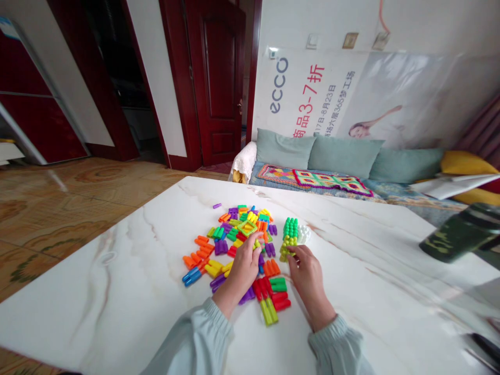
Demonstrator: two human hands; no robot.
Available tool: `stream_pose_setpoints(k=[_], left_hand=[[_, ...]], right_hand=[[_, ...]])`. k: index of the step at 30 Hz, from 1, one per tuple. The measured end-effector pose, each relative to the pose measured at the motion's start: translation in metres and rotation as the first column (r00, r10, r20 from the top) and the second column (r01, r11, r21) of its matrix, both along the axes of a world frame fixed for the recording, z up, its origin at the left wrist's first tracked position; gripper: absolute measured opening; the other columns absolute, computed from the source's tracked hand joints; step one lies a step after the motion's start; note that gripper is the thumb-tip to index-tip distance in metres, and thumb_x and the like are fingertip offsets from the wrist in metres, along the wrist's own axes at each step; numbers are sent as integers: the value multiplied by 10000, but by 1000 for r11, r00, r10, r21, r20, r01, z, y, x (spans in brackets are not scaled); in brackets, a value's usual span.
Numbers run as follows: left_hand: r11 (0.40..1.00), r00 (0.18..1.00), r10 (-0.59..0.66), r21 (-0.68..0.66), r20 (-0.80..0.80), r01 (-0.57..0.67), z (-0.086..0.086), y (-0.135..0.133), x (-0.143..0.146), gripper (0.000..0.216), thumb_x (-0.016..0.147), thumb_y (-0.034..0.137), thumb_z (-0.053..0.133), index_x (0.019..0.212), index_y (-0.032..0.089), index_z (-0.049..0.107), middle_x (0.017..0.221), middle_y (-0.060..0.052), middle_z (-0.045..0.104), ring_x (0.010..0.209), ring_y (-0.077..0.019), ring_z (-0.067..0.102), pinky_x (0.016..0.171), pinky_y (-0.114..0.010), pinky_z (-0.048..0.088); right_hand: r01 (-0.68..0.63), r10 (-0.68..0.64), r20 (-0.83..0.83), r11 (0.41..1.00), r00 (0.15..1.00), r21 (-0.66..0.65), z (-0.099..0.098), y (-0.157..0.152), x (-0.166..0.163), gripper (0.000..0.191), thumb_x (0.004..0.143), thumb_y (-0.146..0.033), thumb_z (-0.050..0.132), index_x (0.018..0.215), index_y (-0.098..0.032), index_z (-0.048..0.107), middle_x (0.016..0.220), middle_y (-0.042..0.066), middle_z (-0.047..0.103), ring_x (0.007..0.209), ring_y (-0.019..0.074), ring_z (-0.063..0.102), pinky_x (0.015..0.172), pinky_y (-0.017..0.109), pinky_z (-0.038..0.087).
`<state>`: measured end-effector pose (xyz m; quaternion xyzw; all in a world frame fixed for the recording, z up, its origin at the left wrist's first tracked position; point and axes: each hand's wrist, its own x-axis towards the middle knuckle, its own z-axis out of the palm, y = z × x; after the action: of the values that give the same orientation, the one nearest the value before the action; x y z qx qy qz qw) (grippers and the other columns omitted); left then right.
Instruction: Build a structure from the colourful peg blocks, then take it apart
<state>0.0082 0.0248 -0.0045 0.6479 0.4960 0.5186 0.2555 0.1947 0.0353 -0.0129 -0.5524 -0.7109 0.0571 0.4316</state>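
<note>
My left hand (245, 263) is over the pile, its fingers pinched on a small yellow-green toy block (257, 244). My right hand (307, 268) is closed at the near right side of a knobbly yellow-green block cluster (285, 245), thumb and fingertips against its edge. Behind that cluster, green blocks (290, 227) stand in tidy rows, with clear or white blocks (303, 234) beside them. Around my left hand lie loose bullet-shaped blocks, such as orange ones (272, 268), red ones (262, 288) and a yellow-green pair (269, 311). My left hand hides part of the pile.
The blocks lie on a white marbled table (128, 291). A camouflage-patterned bottle (455, 234) is near the right edge. Past the table is a sofa with grey-green cushions (346, 155) and a colourful crocheted cover (332, 180). A dark red door (219, 83) is further back.
</note>
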Motion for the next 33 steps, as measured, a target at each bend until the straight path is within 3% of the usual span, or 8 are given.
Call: stream_pose_setpoints(k=[5,13,19,21,23,27,30,33], left_hand=[[1000,1000,-13,26,-23,14,-2,-2,0,431,958,175,447,1376,268,496,1255,-72,667,1128,-204,635,1002,-396,494],[980,980,-191,-47,47,193,9,-7,3,538,872,123,610,1383,247,498,810,13,740,735,-154,693,735,-265,540],[972,966,-227,-33,126,233,7,-7,5,546,858,160,655,1377,240,505,1001,-44,769,936,-189,730,848,-302,570],[969,956,-240,-22,166,247,5,-6,5,563,857,181,667,1387,236,485,1081,-66,752,974,-192,725,873,-320,578],[971,954,-234,5,190,238,4,-5,5,552,859,219,682,1374,226,485,1122,-79,734,1000,-193,716,889,-331,579],[980,978,-196,57,74,192,10,-8,3,237,923,308,622,1132,200,653,1045,-70,743,990,-193,700,897,-331,559],[960,963,-245,107,-114,257,18,-13,3,208,957,337,577,967,191,725,986,-64,753,978,-195,678,924,-342,518],[906,891,-365,117,-268,407,22,-17,6,255,963,371,565,962,192,746,962,-62,762,976,-205,650,925,-354,495]], right_hand=[[-9,23,-125,993,992,115,8,-4,-5,214,928,-276,518,1010,-186,695,977,67,673,698,144,618,644,280,517],[-327,341,-194,940,920,101,14,-12,-18,247,940,-237,569,1167,-224,667,1042,62,661,732,129,629,570,235,514],[-382,394,-214,919,894,97,19,-14,-20,160,928,-225,557,1021,-214,687,996,61,672,782,149,655,593,235,521],[-353,362,-252,932,897,81,22,-14,-18,120,913,-246,575,978,-208,668,957,53,679,759,148,650,610,244,521],[-245,251,-353,968,902,62,23,-12,-11,122,893,-292,599,963,-203,643,892,42,686,730,152,647,622,256,522],[18,-29,-542,1000,840,-26,26,-3,18,261,833,-422,614,951,-189,607,783,36,677,660,170,635,589,278,514],[88,-144,-466,986,873,-139,26,4,40,286,767,-448,603,893,-191,609,772,47,683,635,184,635,589,296,498],[88,-160,-281,963,946,-254,22,7,50,254,709,-436,559,797,-205,619,718,40,679,609,198,633,615,320,474]])
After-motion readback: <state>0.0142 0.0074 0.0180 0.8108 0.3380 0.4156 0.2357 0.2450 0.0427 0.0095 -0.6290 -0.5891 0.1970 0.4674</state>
